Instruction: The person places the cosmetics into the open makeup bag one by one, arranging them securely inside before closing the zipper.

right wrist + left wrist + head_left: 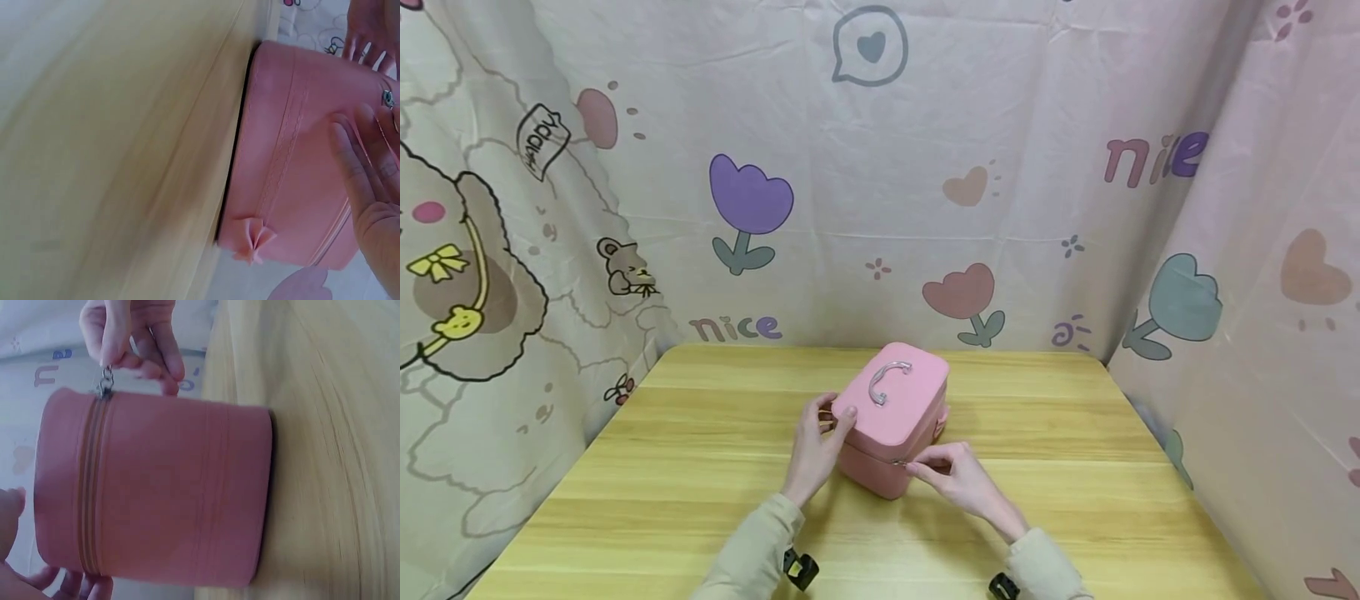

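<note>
A pink zippered vanity case stands upright on the table, its lid down and a silver handle on top. My left hand grips the near left corner, thumb on the lid's edge and fingers against the side. At the near right corner, my right hand pinches the metal zipper pull between thumb and fingertips. The zipper track runs around the case below the lid. A pink bow shows on another side in the right wrist view.
Under the case is a wood-grain table. Printed curtains hang behind it and on both sides. Each wrist wears a small black device, one near the left sleeve and one near the right sleeve.
</note>
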Action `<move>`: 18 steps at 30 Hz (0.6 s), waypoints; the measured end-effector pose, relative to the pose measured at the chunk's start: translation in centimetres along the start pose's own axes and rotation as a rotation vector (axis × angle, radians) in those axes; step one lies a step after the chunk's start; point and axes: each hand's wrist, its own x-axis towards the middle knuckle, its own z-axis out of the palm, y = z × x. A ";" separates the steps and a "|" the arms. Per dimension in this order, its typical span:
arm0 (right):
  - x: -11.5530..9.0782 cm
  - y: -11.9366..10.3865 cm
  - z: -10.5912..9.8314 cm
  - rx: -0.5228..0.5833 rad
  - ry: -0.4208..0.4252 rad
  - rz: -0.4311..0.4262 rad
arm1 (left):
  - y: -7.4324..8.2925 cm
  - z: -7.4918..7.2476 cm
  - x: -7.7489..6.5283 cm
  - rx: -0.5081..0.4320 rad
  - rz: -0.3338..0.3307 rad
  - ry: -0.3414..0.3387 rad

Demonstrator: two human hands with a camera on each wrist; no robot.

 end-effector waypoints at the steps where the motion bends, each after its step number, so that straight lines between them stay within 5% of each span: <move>1: 0.1 -0.1 0.1 0.001 0.002 -0.004 | 0.1 0.1 -0.1 0.016 -0.001 0.001; 18: 0.2 -1.0 2.1 -0.069 0.068 -0.090 | 1.8 1.4 -1.3 0.185 -0.088 -0.005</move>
